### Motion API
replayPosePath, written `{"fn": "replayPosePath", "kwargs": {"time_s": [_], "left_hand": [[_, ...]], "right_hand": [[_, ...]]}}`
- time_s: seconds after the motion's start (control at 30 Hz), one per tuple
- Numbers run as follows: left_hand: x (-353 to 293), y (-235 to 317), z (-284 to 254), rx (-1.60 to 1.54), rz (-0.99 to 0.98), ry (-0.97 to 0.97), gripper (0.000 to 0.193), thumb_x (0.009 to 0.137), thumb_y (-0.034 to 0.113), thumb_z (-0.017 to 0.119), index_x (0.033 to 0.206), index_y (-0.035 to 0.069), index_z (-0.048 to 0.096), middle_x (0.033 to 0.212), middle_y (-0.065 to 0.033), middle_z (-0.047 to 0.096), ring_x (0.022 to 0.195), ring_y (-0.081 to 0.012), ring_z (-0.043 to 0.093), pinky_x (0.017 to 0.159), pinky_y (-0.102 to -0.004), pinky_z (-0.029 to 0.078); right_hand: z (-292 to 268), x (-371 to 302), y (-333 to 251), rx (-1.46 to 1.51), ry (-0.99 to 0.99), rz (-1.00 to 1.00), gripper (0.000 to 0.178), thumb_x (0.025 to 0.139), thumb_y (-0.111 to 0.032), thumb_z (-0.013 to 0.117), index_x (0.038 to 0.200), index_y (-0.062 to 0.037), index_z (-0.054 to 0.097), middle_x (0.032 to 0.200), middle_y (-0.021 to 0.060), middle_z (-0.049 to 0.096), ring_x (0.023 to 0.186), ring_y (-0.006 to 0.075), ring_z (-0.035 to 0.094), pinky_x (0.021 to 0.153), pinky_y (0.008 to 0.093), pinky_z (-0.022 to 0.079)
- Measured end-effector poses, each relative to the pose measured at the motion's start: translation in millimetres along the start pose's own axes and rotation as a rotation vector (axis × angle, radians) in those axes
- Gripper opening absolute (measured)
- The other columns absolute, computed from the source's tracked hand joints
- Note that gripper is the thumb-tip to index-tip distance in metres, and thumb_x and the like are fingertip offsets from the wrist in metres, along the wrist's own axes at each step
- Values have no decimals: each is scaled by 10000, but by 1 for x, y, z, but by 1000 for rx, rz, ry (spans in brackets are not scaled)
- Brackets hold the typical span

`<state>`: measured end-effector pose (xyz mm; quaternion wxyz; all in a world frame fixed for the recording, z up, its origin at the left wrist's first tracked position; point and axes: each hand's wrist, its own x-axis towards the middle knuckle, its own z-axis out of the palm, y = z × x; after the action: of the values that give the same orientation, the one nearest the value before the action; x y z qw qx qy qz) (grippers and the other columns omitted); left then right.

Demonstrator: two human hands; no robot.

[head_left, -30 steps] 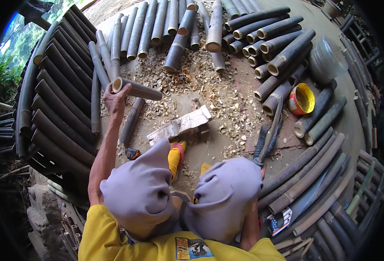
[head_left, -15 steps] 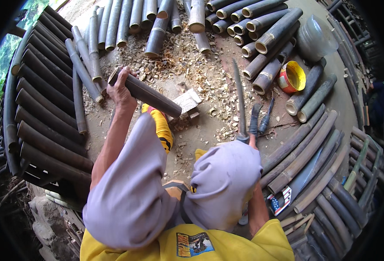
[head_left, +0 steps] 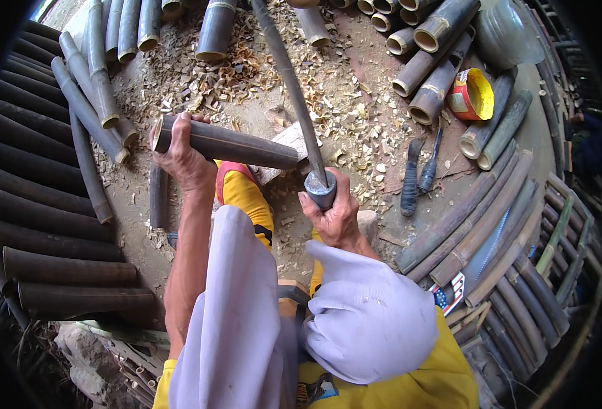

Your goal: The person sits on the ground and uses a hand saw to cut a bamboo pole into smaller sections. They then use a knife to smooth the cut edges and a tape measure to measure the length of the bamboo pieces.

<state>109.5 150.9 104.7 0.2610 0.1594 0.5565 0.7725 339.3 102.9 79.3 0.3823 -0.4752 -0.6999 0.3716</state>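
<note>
The bamboo section (head_left: 226, 143) in the left hand (head_left: 182, 160) was dark brown with a paler cut rim. The long blade (head_left: 291, 82) gripped by the right hand (head_left: 335, 218) was dull dark grey, its handle end grey-blue. The trousers (head_left: 246, 198) at the shins were bright yellow with a red-orange band and a black stripe, and the knees were draped in pale lilac cloth (head_left: 369, 313). The ground (head_left: 383, 102) was reddish brown, scattered with pale tan shavings (head_left: 355, 123). A round tin (head_left: 470, 95) to the far right was red outside and yellow inside. The stacked bamboo poles (head_left: 49, 238) on the left were near black-brown; those (head_left: 478, 232) on the right were grey-green and olive.
</note>
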Motion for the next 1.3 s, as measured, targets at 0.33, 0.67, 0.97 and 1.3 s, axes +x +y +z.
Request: {"fn": "replayPosePath", "kwargs": {"time_s": [0.33,0.67,0.97,1.3], "left_hand": [[-5,3,-3,41,82,-77,236,800,53,590,994,-27,481,811,-120,592,683,-219,640,691,-375,545],[-23,10,5,-2,148,-221,349,745,29,614,1062,3,467,851,-133,572,724,-243,620,716,-404,549],[-32,4,-2,-118,116,-373,400,717,82,682,1057,10,484,854,-130,579,769,-271,622,744,-431,551],[-27,10,-30,10,143,-507,428,698,124,727,1034,-3,494,852,-156,599,820,-289,626,802,-447,533]], "right_hand": [[4,6,27,-2,-176,269,405,875,-263,657,1088,10,447,773,173,648,707,299,687,575,372,537],[9,0,55,-29,-408,626,413,865,-313,665,1035,18,488,842,217,668,753,325,692,617,404,542],[18,-3,72,-177,-409,538,391,846,-252,691,1011,32,478,768,180,658,668,289,682,539,361,535],[2,-3,40,50,-165,277,367,858,-258,676,1035,7,493,764,151,661,716,273,690,582,332,532]]}}
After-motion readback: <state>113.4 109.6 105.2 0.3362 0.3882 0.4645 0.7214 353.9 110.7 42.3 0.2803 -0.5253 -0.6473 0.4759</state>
